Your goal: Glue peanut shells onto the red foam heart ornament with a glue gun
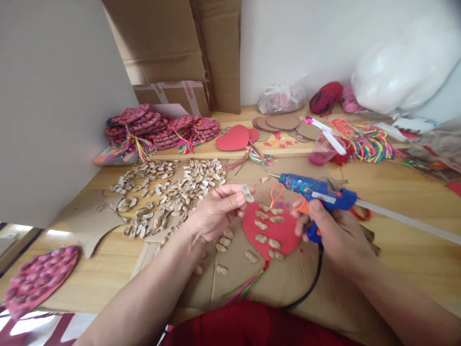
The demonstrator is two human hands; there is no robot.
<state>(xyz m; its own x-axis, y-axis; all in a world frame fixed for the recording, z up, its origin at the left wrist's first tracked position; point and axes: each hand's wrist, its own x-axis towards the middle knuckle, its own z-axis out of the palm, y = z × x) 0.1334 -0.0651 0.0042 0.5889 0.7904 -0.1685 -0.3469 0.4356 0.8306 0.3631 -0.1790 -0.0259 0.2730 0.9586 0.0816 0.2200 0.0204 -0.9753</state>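
Between the thumb and fingers of my left hand (219, 211) is a peanut shell half (248, 193), its pale hollow side showing. My right hand (334, 230) grips a blue hot glue gun (306, 186), fingers at its orange trigger (301, 207). The nozzle points left, above and beyond the shell and apart from it. Below, between my hands, lies a red heart-shaped piece (252, 226) with several peanut shells (261, 238) on it, an orange loop at its top and a multicoloured tassel (247, 287) at its bottom. A few loose shells (251, 256) lie on the cardboard left of it.
A spread of peanut shells (180, 192) covers the table's left side. Stacked pink-shell pieces (158, 127), red hearts (233, 138) and cord bundles (374, 143) stand behind. A glue stick (406, 220) juts right from the gun; its black cable (317, 274) curves toward me.
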